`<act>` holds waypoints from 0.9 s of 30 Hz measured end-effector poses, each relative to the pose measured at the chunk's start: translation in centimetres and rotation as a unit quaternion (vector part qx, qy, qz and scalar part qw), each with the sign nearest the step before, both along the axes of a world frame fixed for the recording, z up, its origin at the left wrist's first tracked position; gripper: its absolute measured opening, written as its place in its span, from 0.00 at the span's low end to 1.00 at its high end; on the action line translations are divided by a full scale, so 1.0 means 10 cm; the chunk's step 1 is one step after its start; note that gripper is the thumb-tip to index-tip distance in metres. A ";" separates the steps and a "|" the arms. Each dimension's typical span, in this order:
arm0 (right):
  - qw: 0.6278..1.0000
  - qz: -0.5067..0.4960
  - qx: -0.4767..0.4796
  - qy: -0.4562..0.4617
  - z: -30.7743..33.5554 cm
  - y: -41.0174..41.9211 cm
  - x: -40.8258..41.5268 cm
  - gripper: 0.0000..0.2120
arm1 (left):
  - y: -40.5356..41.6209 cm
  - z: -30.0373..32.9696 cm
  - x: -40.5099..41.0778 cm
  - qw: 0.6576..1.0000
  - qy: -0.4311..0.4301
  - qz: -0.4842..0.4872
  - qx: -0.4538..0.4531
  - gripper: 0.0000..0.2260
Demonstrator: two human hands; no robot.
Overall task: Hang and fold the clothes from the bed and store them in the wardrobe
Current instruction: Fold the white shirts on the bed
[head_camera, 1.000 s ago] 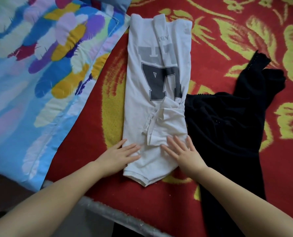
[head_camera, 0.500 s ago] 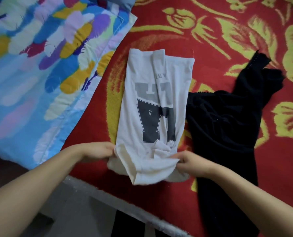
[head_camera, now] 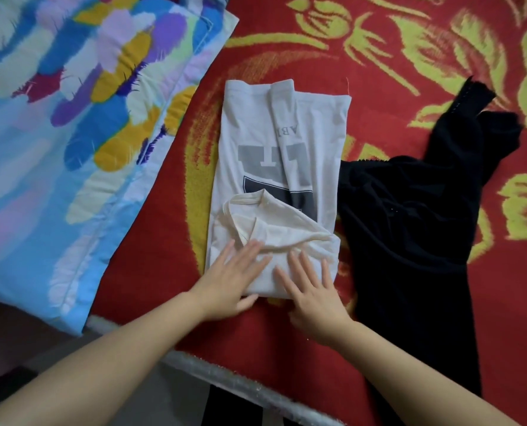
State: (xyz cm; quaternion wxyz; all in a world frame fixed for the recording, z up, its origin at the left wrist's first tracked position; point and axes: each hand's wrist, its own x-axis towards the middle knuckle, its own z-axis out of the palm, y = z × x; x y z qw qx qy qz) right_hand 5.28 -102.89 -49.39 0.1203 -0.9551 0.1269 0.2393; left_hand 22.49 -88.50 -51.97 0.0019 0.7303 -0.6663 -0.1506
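White T-shirt (head_camera: 274, 192) lies centre frame on the red floral bedspread (head_camera: 379, 50), already narrowed to a long strip w/ sleeves tucked in; near end is flipped up over the printed letters, approx 1/3 of the way. Both hands sit flat on that folded end, lower centre: left hand (head_camera: 228, 284) w/ fingers straight and spread, right hand (head_camera: 313, 295) the same, palms down, pressing, gripping nothing.

Step in hand looks like setting the crease. To do it well: smooth from middle outward so trapped air and the bunched sleeve edge flatten, keep side edges lined up w/ the layer below, then take the fold up once more into a compact stack.

Black garment (head_camera: 409, 229) lies just beside, right of frame, touching the shirt's edge, unfolded. Colourful quilt (head_camera: 71, 133) fills upper left.
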 end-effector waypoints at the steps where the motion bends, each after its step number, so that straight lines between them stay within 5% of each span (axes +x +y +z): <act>1: 0.999 0.006 -0.014 0.033 -0.06 -0.03 -0.01 0.48 | 0.10 -0.05 0.01 0.996 0.008 -0.031 0.078 0.40; 3: 0.998 0.003 -0.022 0.056 -0.17 -0.15 0.03 0.46 | 0.17 -0.12 0.06 0.985 0.007 -0.005 0.171 0.44; 7: 0.996 0.002 -0.012 0.087 -0.16 -0.24 0.24 0.37 | -0.03 -0.08 -0.01 0.987 -0.023 0.046 0.149 0.31; 13: 0.977 0.039 0.102 0.183 0.09 -0.21 0.12 0.37 | 0.14 0.21 -0.06 0.957 0.083 0.003 0.276 0.38; 17: 0.976 0.067 0.102 0.178 0.16 -0.20 0.02 0.37 | 0.37 0.35 -0.15 0.953 0.051 -0.039 0.297 0.33; 22: 0.968 0.095 0.054 0.224 0.12 -0.03 0.02 0.41 | 0.38 0.20 0.03 0.967 0.086 -0.069 0.228 0.27; 27: 0.989 0.073 0.075 0.109 0.04 0.04 0.16 0.27 | 0.30 0.08 0.11 0.981 0.044 -0.082 0.169 0.28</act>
